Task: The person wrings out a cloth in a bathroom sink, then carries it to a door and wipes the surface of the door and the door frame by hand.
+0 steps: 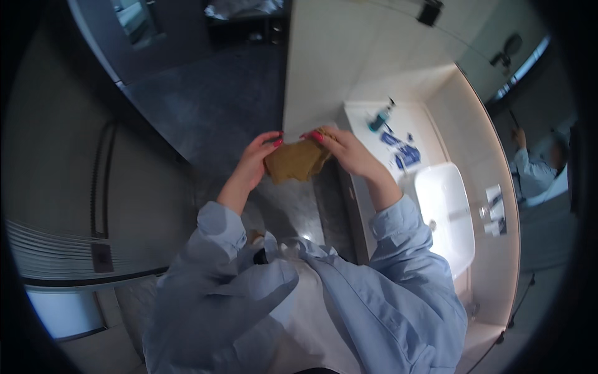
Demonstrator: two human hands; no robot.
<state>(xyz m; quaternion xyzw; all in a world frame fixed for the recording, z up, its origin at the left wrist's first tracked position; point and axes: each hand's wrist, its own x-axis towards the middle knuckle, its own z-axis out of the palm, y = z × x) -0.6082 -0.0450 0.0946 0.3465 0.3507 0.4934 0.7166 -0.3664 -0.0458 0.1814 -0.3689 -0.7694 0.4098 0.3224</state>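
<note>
A mustard-brown cloth (295, 161) with uneven edges hangs stretched between my two hands above the floor. Its left edge is pinched by my left hand (254, 159), thumb and forefinger near the top corner. Bunched fabric at the upper right is gripped by my right hand (345, 148). To the right of that hand, on the white counter, stand a teal pump bottle (379, 119) and several blue packets (407, 155). Whether the cloth is folded or a single layer I cannot tell.
A white washbasin (444, 219) sits on the counter at the right, below a wall-mounted tap (493, 211) and a mirror. A wall end (322, 61) rises ahead. A dark door with a long handle (100, 182) stands at the left.
</note>
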